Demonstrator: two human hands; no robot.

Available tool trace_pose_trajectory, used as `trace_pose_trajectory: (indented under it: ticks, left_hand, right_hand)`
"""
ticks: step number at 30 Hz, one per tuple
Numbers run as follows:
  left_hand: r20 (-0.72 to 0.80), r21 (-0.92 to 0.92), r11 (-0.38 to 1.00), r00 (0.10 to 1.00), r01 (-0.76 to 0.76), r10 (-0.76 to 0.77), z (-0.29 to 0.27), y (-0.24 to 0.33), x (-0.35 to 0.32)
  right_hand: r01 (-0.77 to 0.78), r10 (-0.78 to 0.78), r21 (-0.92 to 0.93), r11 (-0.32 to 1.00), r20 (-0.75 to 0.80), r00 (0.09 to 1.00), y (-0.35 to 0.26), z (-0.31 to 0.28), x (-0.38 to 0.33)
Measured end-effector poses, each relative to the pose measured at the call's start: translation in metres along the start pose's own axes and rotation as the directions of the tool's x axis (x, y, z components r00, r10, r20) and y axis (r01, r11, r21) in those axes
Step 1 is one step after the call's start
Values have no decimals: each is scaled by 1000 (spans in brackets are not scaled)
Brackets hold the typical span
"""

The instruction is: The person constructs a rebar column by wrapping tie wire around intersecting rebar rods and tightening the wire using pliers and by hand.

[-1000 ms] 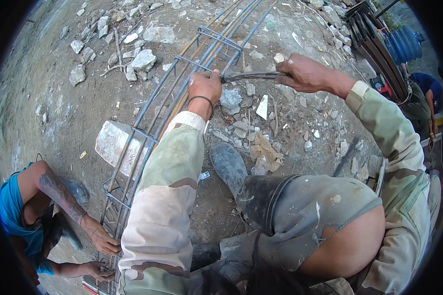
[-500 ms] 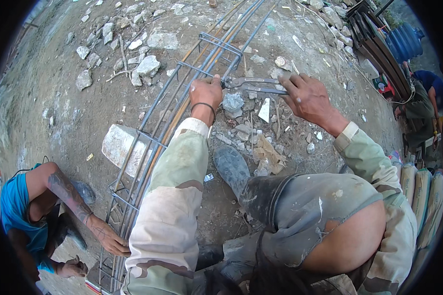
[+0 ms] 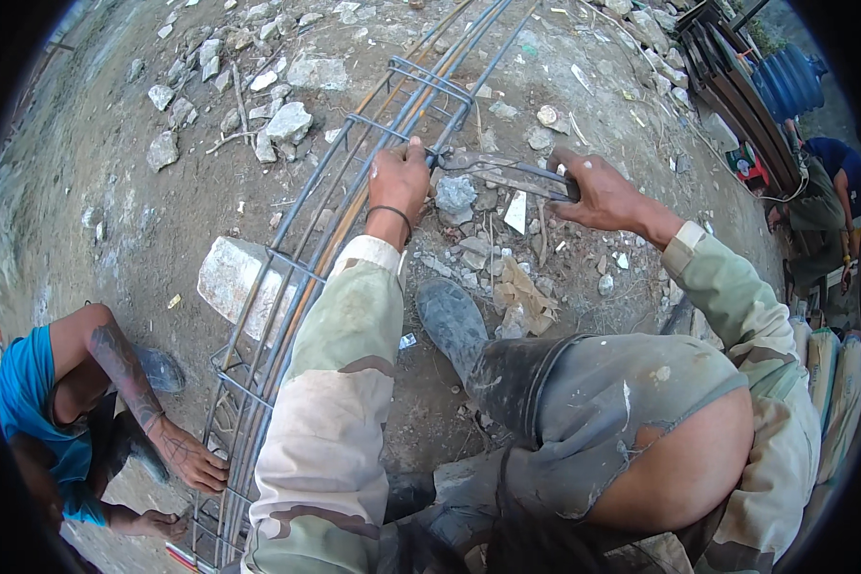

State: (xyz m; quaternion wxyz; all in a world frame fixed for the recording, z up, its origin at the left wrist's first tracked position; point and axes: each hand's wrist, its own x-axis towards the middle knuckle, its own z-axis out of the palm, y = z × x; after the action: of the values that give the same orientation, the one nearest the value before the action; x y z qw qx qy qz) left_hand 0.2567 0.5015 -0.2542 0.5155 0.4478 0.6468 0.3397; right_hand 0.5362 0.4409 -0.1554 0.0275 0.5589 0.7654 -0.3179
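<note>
Ground of grey dirt (image 3: 143,220) fills the left part, with loose stones (image 3: 277,124) scattered on it. At the far left a second person in a blue shirt (image 3: 29,402) crouches, and this person's hand (image 3: 193,459) rests on the lower end of the cage (image 3: 287,277). The cage is made of long steel bars tied with square rings, and it lies on the ground from the lower left up to the top middle. A pale block (image 3: 231,282) sits under it near its middle. The left hand (image 3: 400,180) is closed around the bars of the cage at one ring, and a dark band is on its wrist. Just right of this hand a grey stone (image 3: 454,194) lies on the ground. The right hand (image 3: 598,196) is closed around the handle of a metal tool (image 3: 507,172), whose other end reaches to the cage beside the left hand. Below, the person's boot (image 3: 450,320) stands on the dirt. At the far right a blue barrel (image 3: 789,81) stands, and another person (image 3: 827,191) bends near it.
</note>
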Motion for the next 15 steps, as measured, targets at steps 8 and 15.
trace_pose_trajectory:
  ticks: [8,15]
  left_hand:
    - [40,-97,995,998,-38,42,-3,2,-8]
    - [18,67,994,996,-85,84,0,5,-9]
  right_hand:
    - [118,-517,-714,690,-372,771,1,-1,-8]
    - [-588,162,777,225,565,809,25,5,0]
